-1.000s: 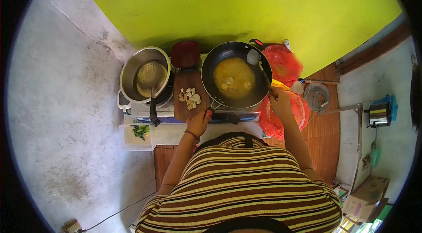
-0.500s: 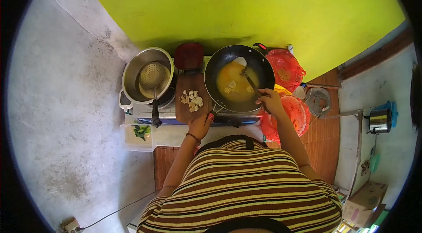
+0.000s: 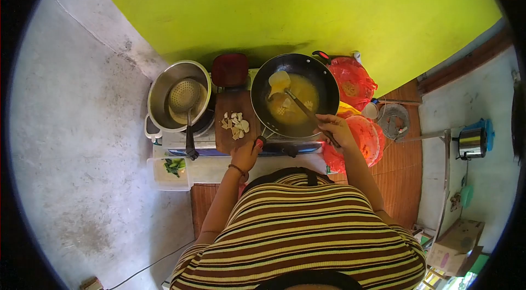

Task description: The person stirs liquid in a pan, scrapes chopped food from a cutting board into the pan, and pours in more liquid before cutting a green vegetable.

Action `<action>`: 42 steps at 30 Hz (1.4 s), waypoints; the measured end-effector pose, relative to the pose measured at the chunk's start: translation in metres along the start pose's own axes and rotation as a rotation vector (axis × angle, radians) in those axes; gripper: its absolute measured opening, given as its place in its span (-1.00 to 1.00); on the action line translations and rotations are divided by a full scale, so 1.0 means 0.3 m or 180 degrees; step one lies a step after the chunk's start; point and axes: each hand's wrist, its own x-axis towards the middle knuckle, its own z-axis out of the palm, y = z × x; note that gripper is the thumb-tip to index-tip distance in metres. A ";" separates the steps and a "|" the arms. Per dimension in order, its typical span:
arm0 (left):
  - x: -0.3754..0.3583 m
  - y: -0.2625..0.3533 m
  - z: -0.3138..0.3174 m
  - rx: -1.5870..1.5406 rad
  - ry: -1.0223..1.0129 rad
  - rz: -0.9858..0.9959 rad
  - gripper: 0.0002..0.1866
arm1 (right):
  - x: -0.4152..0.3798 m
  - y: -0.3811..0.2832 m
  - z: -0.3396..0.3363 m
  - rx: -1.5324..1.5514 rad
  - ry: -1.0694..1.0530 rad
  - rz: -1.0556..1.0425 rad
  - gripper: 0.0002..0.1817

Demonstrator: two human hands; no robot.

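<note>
My right hand (image 3: 335,130) is closed round the handle of a spatula (image 3: 298,103), whose pale blade lies at the left side of the yellow liquid (image 3: 300,93) in a black wok (image 3: 324,79). Pale chunks sit in that liquid. Fingers of my left hand (image 3: 246,154) are wrapped round the wok's handle (image 3: 261,139), close to the near edge of a brown wooden board (image 3: 226,105). On the board lie pale sliced pieces (image 3: 236,124) and brownish bits.
A steel pot (image 3: 159,79) holding a perforated ladle (image 3: 184,96) stands left. A clear tub (image 3: 159,180) with green leaves (image 3: 174,167) is nearer. Behind the board is a dark red container (image 3: 230,69). Red plastic bags (image 3: 366,139) lie right of the wok.
The spatula blade has moved left and a little nearer to me in the wok, with my right hand still on its handle. My left hand keeps its hold. The view has shifted slightly.
</note>
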 end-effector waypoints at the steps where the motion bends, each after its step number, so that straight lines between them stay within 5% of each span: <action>1: -0.005 0.019 -0.014 0.0027 0.0004 -0.0015 -0.67 | -0.021 -0.015 -0.003 -0.0035 -0.0002 -0.0035 -0.63; 12: 0.022 -0.031 0.024 -0.0412 0.0062 0.0134 -0.64 | -0.200 0.008 -0.150 -0.0683 0.0144 -0.0462 -0.61; 15: 0.008 -0.011 0.013 -0.0244 0.0141 0.0173 -0.63 | -0.284 -0.024 -0.149 -0.1524 0.0360 -0.0498 -0.62; 18: 0.020 -0.038 0.024 -0.0177 0.0064 0.0184 -0.61 | -0.322 0.020 -0.201 -0.2503 0.0377 -0.1468 -0.62; 24: 0.013 -0.026 0.048 -0.0789 0.0091 -0.0200 -0.61 | -0.455 -0.029 -0.185 -0.4069 0.0364 -0.1402 -0.64; 29: -0.022 0.079 -0.020 -0.0897 -0.0326 -0.0925 -0.62 | -0.429 0.015 -0.178 -0.4385 0.0313 -0.1409 -0.60; 42: -0.038 0.095 0.016 -0.1134 -0.0106 -0.0993 -0.60 | -0.150 0.102 -0.164 -0.4019 0.0285 -0.2166 -0.63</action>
